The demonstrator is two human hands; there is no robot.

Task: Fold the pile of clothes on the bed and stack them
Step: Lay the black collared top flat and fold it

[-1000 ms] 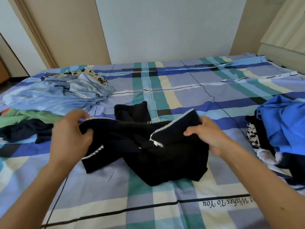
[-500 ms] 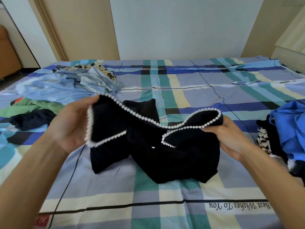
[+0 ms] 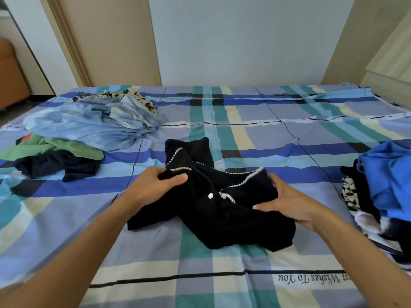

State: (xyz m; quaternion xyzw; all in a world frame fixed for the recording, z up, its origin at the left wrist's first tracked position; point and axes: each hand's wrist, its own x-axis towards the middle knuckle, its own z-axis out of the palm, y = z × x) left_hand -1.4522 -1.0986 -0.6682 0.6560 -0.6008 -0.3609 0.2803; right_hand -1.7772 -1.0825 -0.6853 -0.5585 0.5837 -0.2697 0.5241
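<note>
Both hands on the black top mid-bed, bunched on the plaid sheet. Left hand pinches its pearl-trimmed edge – thumb over the fabric. Right hand grips the other side, fingers curled round the cloth. Loose clothes pile far left, blue heap at right.

Bare sheet lies open beyond the top and on the near side, toward me. A loose pile blocks my far left; a blue heap crowds the right edge. Between each and the top runs a free strip of sheet.
</note>
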